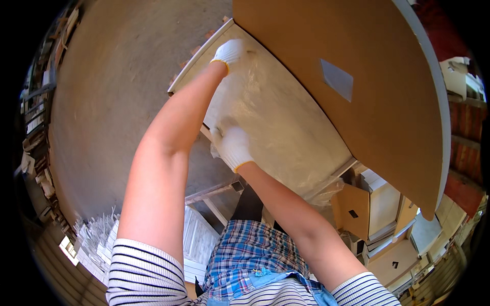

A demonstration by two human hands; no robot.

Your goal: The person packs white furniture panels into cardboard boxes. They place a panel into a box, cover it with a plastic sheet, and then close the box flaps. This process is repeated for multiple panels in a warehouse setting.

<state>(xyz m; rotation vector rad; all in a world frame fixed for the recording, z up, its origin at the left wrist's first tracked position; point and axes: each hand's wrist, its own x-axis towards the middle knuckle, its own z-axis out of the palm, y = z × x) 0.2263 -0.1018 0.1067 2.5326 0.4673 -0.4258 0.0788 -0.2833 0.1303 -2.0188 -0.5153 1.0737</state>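
Observation:
A broad pale worktop (286, 117) lies before me, with crinkled clear plastic film (250, 86) over part of it. My left hand (229, 52), in a white knitted glove with a yellow cuff, reaches to the far left corner of the worktop; motion smears its fingers. Closer to me, at the left edge, is my right hand (235, 146) in a matching glove. Its fingers look curled, and a fold of the film shows beside the thumb. The fingertips are blurred.
A tall brown panel (383, 97) with a grey patch stands along the worktop's right side. Opened cardboard boxes (354, 210) sit at the lower right. White slatted pieces (200, 237) are stacked at the lower left. Concrete floor (112, 112) stretches left, toward piled material.

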